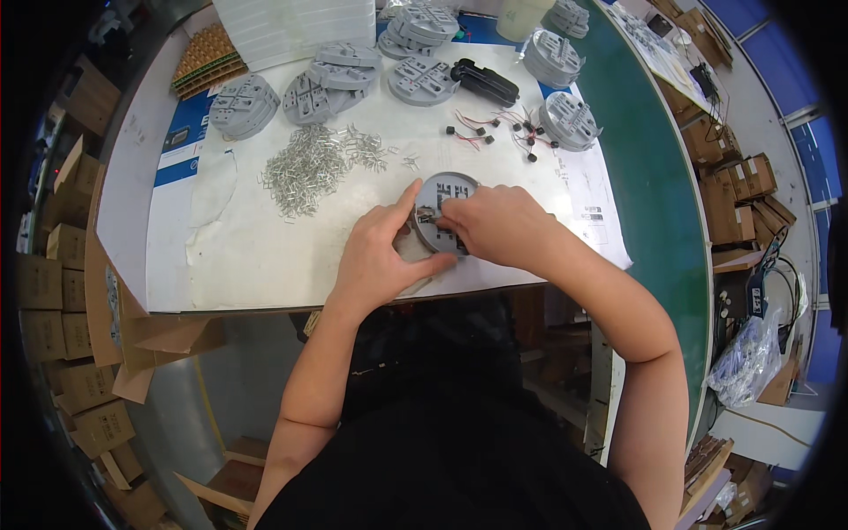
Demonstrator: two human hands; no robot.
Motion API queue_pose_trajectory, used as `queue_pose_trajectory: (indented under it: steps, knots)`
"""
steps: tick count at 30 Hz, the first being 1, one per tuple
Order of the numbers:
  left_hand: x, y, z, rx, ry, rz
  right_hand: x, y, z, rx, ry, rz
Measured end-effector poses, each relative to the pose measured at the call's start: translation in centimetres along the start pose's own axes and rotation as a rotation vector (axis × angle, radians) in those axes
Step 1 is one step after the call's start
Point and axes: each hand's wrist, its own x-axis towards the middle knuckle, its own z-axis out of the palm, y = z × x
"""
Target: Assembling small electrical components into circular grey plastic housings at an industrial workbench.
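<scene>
- I had the round grey plastic housing (pixel 436 192) close to the near edge of the white-covered surface (pixel 256 269), in front of the body, presumably because both arms reached it there with bent elbows.
- My left hand (pixel 375 252) curved around its left and near sides, forefinger at the rim and thumb below; I judged that grip closed on the edge, likely to stop the disc turning or sliding.
- My right hand (pixel 499 225) came over from the opposite side, fingertips bunched above the slotted middle. Whether that grip pinched a small part I could not tell, since the fingers hid it.
- The heap of small silver metal pieces (pixel 309 172) lay loose beyond the left hand, probably so that single ones came away easily.
- I saw black wired components (pixel 530 140) beyond the right hand, apart from the metal, perhaps so their thin leads would not snag in it.
- Stacked grey housings (pixel 243 104) stood along the far side, presumably piled to save width; a black oblong case (pixel 486 82) lay among them.
</scene>
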Motion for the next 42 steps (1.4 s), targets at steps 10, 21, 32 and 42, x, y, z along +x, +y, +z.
queue_pose_trajectory:
  steps: [10,21,32,42]
  knots:
    - [0.4,-2.1,0.2,-0.227,-0.005,-0.139,-4.7,0.9,2.6,0.189,0.400,-0.225]
    - [-0.8,-1.1,-1.8,-0.057,0.232,-0.097,-18.3,34.7,-2.2,0.726,1.127,0.992]
    - [-0.9,-0.5,-2.0,-0.111,0.169,-0.109,-10.9,30.6,-3.6,0.313,0.862,0.862]
    - [-1.5,-0.9,-3.2,0.093,0.269,0.143,-3.4,21.2,-6.9,0.116,0.686,0.650]
